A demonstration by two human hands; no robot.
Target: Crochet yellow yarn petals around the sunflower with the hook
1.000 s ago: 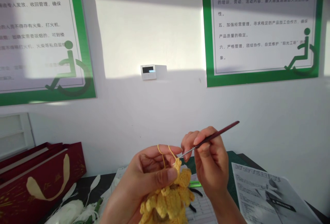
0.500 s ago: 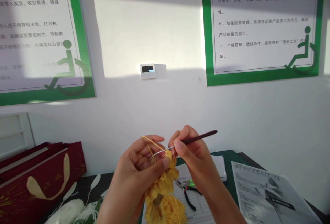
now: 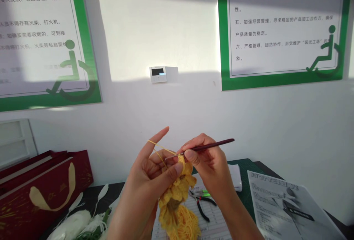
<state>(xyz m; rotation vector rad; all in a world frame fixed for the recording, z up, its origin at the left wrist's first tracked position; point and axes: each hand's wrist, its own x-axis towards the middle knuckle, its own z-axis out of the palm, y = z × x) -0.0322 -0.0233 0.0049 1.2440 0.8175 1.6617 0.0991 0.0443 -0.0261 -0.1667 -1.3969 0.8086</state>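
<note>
My left hand (image 3: 152, 173) pinches the top edge of a ruffled yellow crochet piece (image 3: 177, 188) between thumb and fingers. Its index finger points up with a strand of yellow yarn (image 3: 159, 145) looped over it. My right hand (image 3: 211, 159) grips a crochet hook (image 3: 212, 145) with a dark red handle, held like a pen. The hook's thin metal shaft reaches left past the top of the crochet piece, near the strand. Below the piece lies a bundle of loose yellow yarn (image 3: 186, 223), partly covered by it.
Pliers with black handles (image 3: 203, 210) lie on a printed sheet (image 3: 215, 229) over a green cutting mat (image 3: 245, 184). At right is a leaflet (image 3: 290, 210). Dark red gift bags (image 3: 55, 195) and white yarn (image 3: 70, 225) are at left. Behind stands a white wall (image 3: 166, 111) with green-framed posters.
My left index finger has straightened upward, lifting the yarn strand. My right hand has slid the hook slightly, and its fingers sit closer to the crochet piece. The view has shifted a little.
</note>
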